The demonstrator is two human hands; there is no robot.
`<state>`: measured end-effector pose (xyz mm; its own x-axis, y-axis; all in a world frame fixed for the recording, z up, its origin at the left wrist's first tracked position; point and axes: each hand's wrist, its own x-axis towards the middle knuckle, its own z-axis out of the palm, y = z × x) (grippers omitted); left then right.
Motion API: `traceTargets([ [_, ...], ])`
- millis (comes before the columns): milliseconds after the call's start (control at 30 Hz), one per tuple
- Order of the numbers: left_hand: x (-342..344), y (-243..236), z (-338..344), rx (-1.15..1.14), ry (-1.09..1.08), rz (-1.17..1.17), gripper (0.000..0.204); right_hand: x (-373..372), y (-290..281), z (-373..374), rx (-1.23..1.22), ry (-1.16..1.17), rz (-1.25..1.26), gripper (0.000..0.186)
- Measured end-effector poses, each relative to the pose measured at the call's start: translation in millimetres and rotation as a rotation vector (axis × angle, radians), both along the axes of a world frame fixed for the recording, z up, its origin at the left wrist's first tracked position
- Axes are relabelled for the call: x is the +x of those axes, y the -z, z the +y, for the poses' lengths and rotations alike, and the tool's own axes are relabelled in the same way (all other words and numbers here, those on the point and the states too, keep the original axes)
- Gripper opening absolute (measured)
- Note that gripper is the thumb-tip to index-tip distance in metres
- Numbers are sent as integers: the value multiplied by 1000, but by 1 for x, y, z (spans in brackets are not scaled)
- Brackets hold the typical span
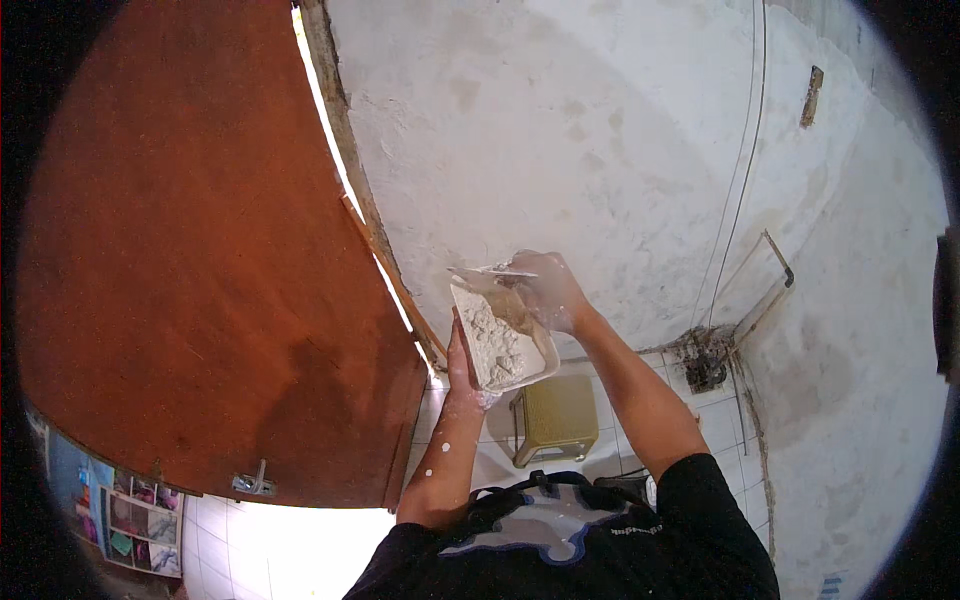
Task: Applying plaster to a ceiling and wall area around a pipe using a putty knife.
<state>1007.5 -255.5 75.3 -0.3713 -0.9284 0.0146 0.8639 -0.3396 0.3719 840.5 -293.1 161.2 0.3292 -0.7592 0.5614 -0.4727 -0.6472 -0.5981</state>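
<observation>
My left hand [461, 372], dusted with white, grips a rectangular white plastic tub [548, 366] from its left side and underneath. The tub is tilted and holds lumpy off-white plaster [491, 338]. At its far rim, my right hand [548, 287] is closed round the handle of a putty knife, its fingers partly hidden and smeared with plaster. The putty knife's thin blade [495, 271] points left across the far edge of the tub, just in front of the wall. Whether the blade touches the rim, I cannot tell.
Ahead stands a patchy plastered wall [560, 130] with thin cables hanging down. A reddish-brown door [200, 250] fills the left, its handle [255, 484] low down. Below the tub is a yellowish stool [560, 415] on white tiles. A pipe [778, 258] juts out at right.
</observation>
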Motion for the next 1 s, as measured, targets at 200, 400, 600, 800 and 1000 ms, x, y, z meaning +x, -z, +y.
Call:
traceTargets([
  [200, 9, -11, 5, -35, -26, 28, 49, 18, 24, 3, -138, -119, -28, 29],
  [400, 33, 0, -8, -67, -32, 16, 50, 32, 7, 4, -66, 7, -5, 22],
  [600, 32, -21, -8, 20, 25, -36, 54, 39, 29, -2, -100, 314, 118, 14],
  [800, 37, 7, -24, 8, 81, 125, 57, 55, 15, 42, 42, 128, 53, 36],
  [1000, 34, 47, -61, -49, 179, 91, 66, 22, 6, 31, 237, 102, 88, 19],
])
